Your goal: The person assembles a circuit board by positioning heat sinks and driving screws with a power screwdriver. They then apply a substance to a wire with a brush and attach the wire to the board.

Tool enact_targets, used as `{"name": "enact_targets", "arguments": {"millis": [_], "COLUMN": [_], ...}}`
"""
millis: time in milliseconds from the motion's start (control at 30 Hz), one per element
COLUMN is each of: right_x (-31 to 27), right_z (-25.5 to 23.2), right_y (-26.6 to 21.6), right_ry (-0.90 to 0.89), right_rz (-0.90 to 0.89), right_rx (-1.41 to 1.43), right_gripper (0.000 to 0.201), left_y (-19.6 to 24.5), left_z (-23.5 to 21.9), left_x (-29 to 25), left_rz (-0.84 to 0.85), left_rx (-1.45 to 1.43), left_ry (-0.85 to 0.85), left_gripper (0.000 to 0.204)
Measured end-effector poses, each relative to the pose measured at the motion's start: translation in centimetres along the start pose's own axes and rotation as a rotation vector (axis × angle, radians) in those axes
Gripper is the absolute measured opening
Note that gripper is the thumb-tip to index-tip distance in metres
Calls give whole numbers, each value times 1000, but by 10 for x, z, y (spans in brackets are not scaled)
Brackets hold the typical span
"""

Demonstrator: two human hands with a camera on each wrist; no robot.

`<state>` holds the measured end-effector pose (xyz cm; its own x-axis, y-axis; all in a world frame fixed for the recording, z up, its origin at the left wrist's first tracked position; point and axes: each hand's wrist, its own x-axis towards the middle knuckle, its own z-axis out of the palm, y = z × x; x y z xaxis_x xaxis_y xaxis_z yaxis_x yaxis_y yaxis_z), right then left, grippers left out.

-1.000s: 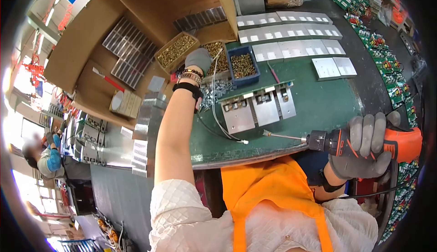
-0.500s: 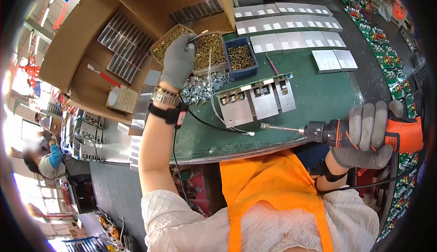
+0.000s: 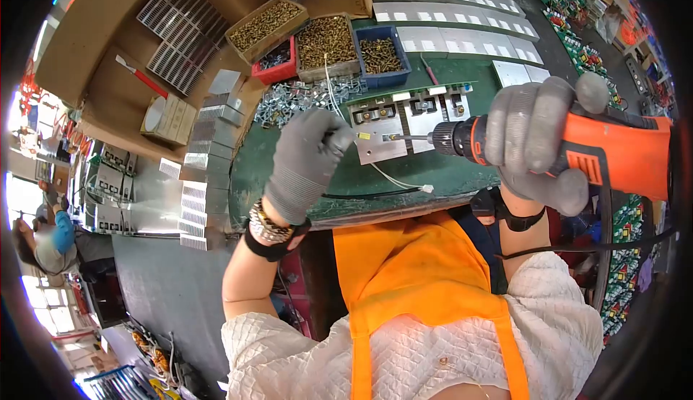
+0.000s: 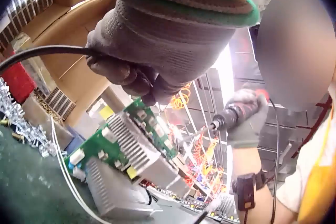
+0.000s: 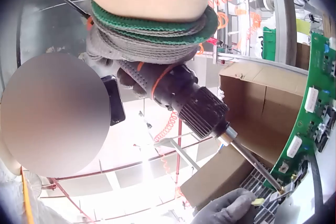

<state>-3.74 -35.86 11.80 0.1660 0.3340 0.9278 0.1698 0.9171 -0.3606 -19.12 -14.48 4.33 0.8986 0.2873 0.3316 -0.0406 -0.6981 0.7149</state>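
Note:
My gloved right hand [image 3: 538,140] grips an orange and black electric drill [image 3: 613,151] with a long driver bit. The bit's tip [image 3: 393,138] is right at a metal heat sink [image 3: 377,152] on a green circuit board [image 5: 311,103]. Across from it, my gloved left hand [image 3: 307,162] has its fingers curled by the same heat sink. A black cable [image 4: 47,50] runs into those fingers in the left wrist view. At the fingertips a small yellow piece [image 5: 257,202] shows close to the bit. White wires [image 3: 393,177] lie beside the board.
Bins of brass screws [image 3: 328,39] and a blue bin [image 3: 382,53] stand behind the board, with loose metal clips [image 3: 303,100] in front. A cardboard box [image 3: 94,53] and stacked heat sinks [image 3: 209,158] are at left. Metal plates [image 3: 462,42] line the back; circuit boards [image 3: 570,32] line the right.
My left hand has come from the screw bins down to the front heat sink. My right hand has moved the drill up and left, bringing its bit onto the assembly.

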Motion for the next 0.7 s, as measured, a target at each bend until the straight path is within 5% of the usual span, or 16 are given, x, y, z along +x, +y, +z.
{"name": "enact_targets", "arguments": {"millis": [700], "right_x": [22], "right_z": [16], "right_y": [29], "right_ry": [-267], "right_rz": [181], "right_rx": [-79], "right_gripper": [67], "left_y": [-19], "left_z": [41], "left_x": [-21], "left_rz": [-46], "left_rx": [-201], "left_ry": [239], "left_gripper": [18]}}
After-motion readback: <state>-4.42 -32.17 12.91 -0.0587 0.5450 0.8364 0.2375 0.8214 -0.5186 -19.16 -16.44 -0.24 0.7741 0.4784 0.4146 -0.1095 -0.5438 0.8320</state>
